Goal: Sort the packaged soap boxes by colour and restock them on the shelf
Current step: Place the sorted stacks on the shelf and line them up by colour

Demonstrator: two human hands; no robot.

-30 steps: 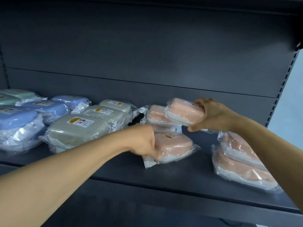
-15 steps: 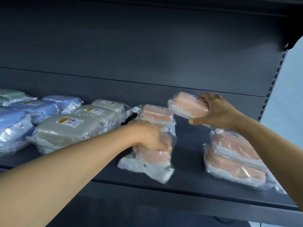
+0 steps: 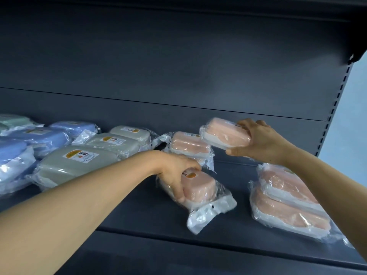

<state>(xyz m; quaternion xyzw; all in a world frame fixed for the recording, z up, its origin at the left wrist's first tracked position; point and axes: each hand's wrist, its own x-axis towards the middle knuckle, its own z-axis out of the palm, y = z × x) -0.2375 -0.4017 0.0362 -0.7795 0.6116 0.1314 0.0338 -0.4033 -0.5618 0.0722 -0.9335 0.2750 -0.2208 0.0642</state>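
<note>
Left hand [image 3: 174,173] curled round a pink box [image 3: 198,187] on the shelf [image 3: 139,215]; right hand [image 3: 262,141] gripped round a second pink box [image 3: 224,134], held above it.

Behind everything there's a dark grey back panel [image 3: 178,66] with one horizontal seam across it. On the right runs a slotted upright [image 3: 335,100] (little holes all the way down), then pale blue wall [image 3: 355,108] beyond it.
</note>
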